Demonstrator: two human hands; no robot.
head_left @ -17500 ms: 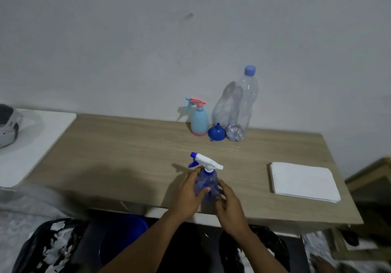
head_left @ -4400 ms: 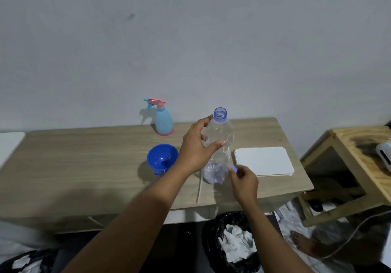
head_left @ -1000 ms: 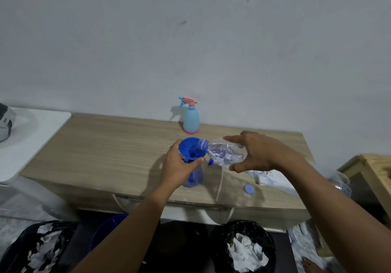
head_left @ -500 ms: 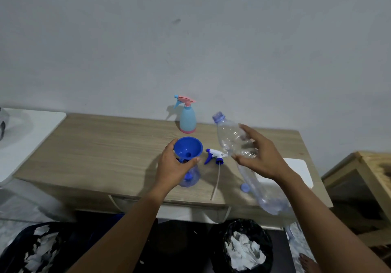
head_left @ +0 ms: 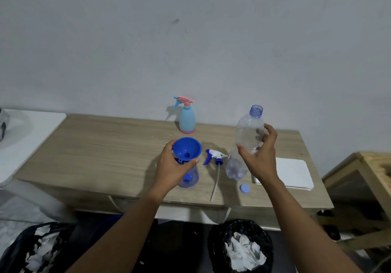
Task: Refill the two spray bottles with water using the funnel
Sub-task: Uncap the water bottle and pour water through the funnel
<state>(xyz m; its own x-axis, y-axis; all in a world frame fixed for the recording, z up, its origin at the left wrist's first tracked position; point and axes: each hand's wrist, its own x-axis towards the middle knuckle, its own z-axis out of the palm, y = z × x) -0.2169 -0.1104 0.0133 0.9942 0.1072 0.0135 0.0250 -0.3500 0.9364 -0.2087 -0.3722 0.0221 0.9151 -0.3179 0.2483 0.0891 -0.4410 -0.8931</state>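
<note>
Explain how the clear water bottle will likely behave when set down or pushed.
The clear water bottle looks nearly empty, so it is probably light. Tall and narrow, it may tip at a small push. Its thin clear walls would likely dent if the right hand squeezes.

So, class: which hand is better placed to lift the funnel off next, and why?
The left hand: it grips the funnel on the near spray bottle; the right hand holds the water bottle.
</note>
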